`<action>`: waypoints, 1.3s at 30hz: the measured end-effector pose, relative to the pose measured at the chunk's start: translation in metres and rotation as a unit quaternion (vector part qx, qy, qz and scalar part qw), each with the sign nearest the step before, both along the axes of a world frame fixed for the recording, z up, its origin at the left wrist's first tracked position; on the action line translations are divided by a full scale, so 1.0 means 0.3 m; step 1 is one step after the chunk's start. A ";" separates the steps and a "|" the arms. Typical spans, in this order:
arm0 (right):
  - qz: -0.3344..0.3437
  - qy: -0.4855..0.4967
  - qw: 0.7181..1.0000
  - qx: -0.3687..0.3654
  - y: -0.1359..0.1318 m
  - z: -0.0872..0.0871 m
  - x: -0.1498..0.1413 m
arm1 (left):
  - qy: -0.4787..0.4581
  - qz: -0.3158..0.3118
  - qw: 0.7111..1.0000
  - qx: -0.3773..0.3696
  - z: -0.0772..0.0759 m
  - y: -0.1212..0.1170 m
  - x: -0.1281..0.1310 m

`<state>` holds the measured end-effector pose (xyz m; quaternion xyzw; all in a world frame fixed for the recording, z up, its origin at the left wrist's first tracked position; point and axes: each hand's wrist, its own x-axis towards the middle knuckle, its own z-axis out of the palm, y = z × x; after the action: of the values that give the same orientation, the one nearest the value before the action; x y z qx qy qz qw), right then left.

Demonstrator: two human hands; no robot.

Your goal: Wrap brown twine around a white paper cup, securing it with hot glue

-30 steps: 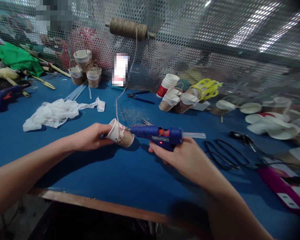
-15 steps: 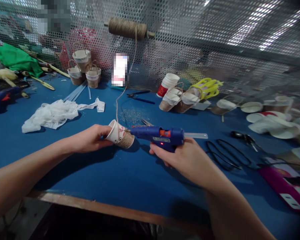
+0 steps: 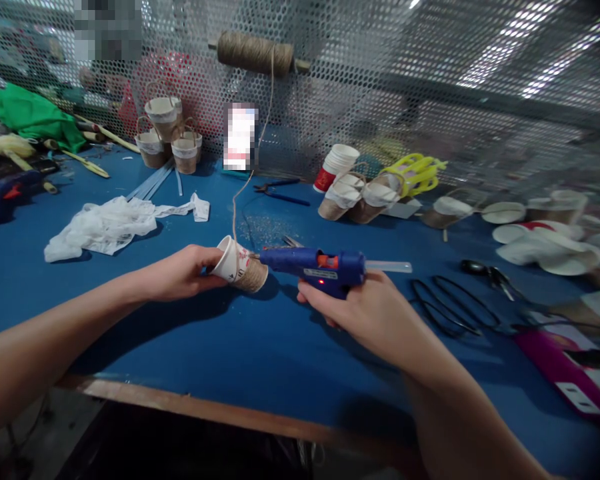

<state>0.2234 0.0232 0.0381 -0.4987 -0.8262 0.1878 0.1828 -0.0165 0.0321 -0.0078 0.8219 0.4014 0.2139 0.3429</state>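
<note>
My left hand (image 3: 180, 273) grips a small paper cup (image 3: 235, 263) lying on its side, its lower half wrapped in brown twine. A strand of twine (image 3: 243, 187) runs up from the cup to a spool (image 3: 255, 53) mounted on the mesh wall. My right hand (image 3: 370, 313) is closed on a blue hot glue gun (image 3: 320, 267) with a red light on; its nozzle touches the cup's side. A clear glue stick pokes out of the gun's back.
On the blue table (image 3: 260, 347): crumpled white plastic (image 3: 110, 223), finished twine cups (image 3: 167, 137) at the back, more cups (image 3: 353, 197), a yellow object (image 3: 415, 175), pliers (image 3: 277, 193), black cord (image 3: 450, 307), scissors (image 3: 490, 275), paper plates (image 3: 540, 243), another glue gun (image 3: 5, 193) far left.
Hands, cup and glue gun stay almost still; the gun has shifted very slightly left and up against the cup.
</note>
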 end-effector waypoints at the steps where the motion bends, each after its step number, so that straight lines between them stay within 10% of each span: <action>1: -0.004 0.001 1.000 0.002 0.000 0.001 -0.003 | 0.001 0.002 1.000 -0.001 0.000 0.000 0.001; 39: -0.042 0.028 0.996 -0.071 0.017 0.000 -0.013 | 0.010 0.007 1.000 -0.009 0.008 -0.001 0.002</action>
<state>0.2196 0.0281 0.0380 -0.5390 -0.7840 0.2515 0.1775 -0.0159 0.0317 -0.0055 0.8180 0.4127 0.2044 0.3446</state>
